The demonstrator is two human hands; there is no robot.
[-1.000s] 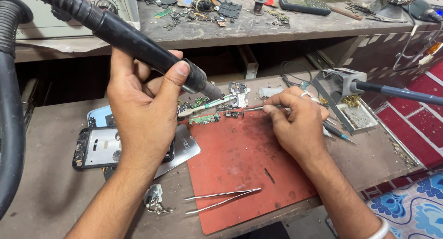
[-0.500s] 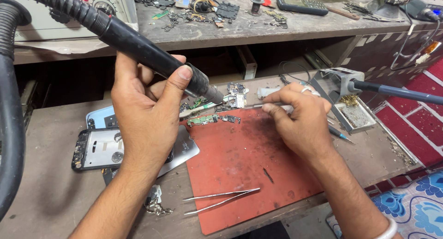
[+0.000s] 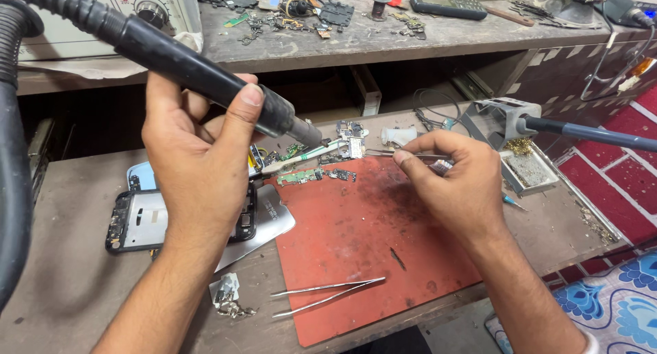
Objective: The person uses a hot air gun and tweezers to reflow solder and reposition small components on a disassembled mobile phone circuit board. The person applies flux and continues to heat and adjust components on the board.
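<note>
A hot-air handpiece point(image 3: 198, 73) is gripped in the closed left hand point(image 3: 198, 162), its long axis slanting down toward the right hand. Its nozzle is best kept just above the small circuit board point(image 3: 354, 147), at which fine tweezers point(image 3: 397, 153), pinched in the right hand point(image 3: 455, 186), are aimed.

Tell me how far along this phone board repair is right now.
Done: the black phone frame lies stripped open, and small green circuit boards sit on the red work mat. In hand: the left hand aims the black hot-air nozzle at the boards, and the right hand holds thin metal tweezers to them. Left: nothing is refitted.
</note>
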